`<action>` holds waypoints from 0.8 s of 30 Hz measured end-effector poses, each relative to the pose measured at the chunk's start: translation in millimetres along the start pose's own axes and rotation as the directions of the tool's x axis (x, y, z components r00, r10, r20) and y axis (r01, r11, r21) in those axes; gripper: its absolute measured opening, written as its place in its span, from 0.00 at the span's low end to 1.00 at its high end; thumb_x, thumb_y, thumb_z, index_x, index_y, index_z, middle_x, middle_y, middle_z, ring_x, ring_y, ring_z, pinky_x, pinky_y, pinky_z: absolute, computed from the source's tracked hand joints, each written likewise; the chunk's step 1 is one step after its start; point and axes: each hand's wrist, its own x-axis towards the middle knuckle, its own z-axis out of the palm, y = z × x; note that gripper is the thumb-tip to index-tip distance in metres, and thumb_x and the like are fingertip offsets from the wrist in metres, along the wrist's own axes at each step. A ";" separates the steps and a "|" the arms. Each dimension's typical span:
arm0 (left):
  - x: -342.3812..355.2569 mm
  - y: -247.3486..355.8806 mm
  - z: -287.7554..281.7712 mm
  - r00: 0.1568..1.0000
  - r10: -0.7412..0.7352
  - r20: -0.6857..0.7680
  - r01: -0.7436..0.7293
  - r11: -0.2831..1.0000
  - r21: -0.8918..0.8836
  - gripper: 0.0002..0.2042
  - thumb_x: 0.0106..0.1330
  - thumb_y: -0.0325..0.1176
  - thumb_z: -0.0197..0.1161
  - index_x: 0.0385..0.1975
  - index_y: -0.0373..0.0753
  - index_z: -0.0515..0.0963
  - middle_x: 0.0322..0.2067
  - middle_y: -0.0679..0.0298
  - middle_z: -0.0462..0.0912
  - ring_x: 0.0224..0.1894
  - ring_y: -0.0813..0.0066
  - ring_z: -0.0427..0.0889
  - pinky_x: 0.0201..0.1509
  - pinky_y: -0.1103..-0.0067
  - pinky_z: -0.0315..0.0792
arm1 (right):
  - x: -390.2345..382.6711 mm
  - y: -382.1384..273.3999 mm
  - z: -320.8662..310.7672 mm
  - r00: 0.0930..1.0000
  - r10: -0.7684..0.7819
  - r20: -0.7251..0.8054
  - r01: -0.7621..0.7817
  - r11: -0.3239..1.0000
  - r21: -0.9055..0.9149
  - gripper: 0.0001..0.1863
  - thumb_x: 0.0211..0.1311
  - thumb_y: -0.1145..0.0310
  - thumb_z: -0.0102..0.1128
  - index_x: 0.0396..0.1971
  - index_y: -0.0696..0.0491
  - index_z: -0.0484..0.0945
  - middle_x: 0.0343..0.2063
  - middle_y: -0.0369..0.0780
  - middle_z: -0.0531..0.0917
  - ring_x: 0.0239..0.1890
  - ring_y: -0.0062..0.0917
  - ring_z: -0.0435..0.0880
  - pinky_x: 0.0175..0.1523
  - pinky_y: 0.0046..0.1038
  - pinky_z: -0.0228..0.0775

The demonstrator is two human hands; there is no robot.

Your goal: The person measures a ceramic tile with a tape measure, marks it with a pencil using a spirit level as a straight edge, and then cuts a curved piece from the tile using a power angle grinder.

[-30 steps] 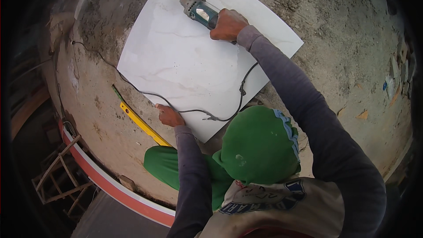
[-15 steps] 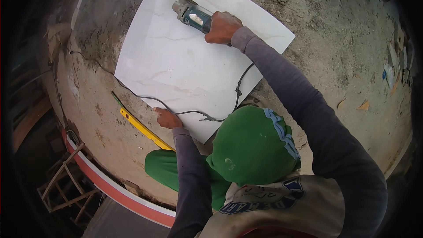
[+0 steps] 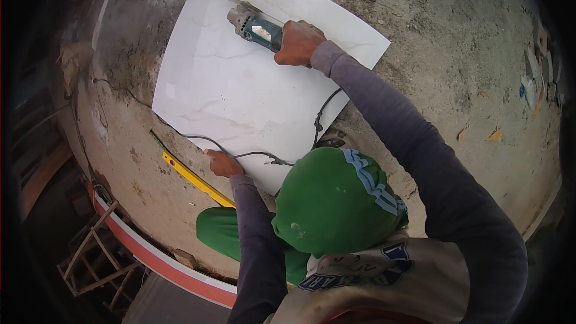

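A large white tile [image 3: 210, 78] with faint veining lies on the ground in front of me. My right hand [image 3: 301, 43] is wrapped round the teal body of an angle grinder [image 3: 261, 30]. The grinder's grey head is at the far part of the tile, where a thin dark line runs from the left edge to its disc. The disc is mostly hidden. My left hand [image 3: 224, 164] grips the tile's near left edge, its fingers partly hidden. A black cord [image 3: 252, 154] crosses the tile between my hands.
A yellow spirit level [image 3: 195, 179] lies on the dirt left of my left hand. My green-trousered knee [image 3: 336, 204] is close to the tile's near edge. A red and white edge [image 3: 168, 276] curves along the lower left, with a wooden frame [image 3: 96, 252] beyond it.
The grinder has moved slightly right along the line, and a little more of that line shows. The whole view has shifted a little. My left hand stays at the tile's edge.
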 end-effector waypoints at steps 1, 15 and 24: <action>-2.1 1.2 0.0 1.000 0.004 -0.016 -0.004 1.000 0.011 0.47 0.78 0.68 0.49 0.33 0.13 0.84 0.37 0.28 0.87 0.42 0.29 0.87 0.52 0.45 0.79 | 0.0 1.2 0.4 1.000 -0.007 -0.009 0.007 1.000 0.004 0.25 0.46 0.58 0.70 0.42 0.59 0.91 0.42 0.53 0.92 0.47 0.47 0.93 0.55 0.40 0.86; -8.0 6.8 -2.8 1.000 0.008 -0.011 -0.008 1.000 -0.011 0.46 0.78 0.67 0.50 0.32 0.15 0.83 0.36 0.30 0.87 0.40 0.32 0.87 0.50 0.47 0.79 | 3.0 -2.1 -1.3 1.000 0.000 0.024 0.000 1.000 -0.010 0.27 0.46 0.58 0.70 0.45 0.61 0.89 0.41 0.53 0.92 0.46 0.46 0.93 0.55 0.40 0.85; -1.5 1.8 -0.6 1.000 0.014 0.024 -0.013 0.999 -0.043 0.45 0.79 0.65 0.51 0.29 0.15 0.83 0.33 0.31 0.87 0.38 0.34 0.86 0.48 0.48 0.78 | -1.8 -0.3 -1.0 1.000 0.005 0.028 -0.004 1.000 -0.011 0.27 0.46 0.58 0.70 0.45 0.61 0.89 0.42 0.54 0.91 0.47 0.48 0.92 0.56 0.41 0.85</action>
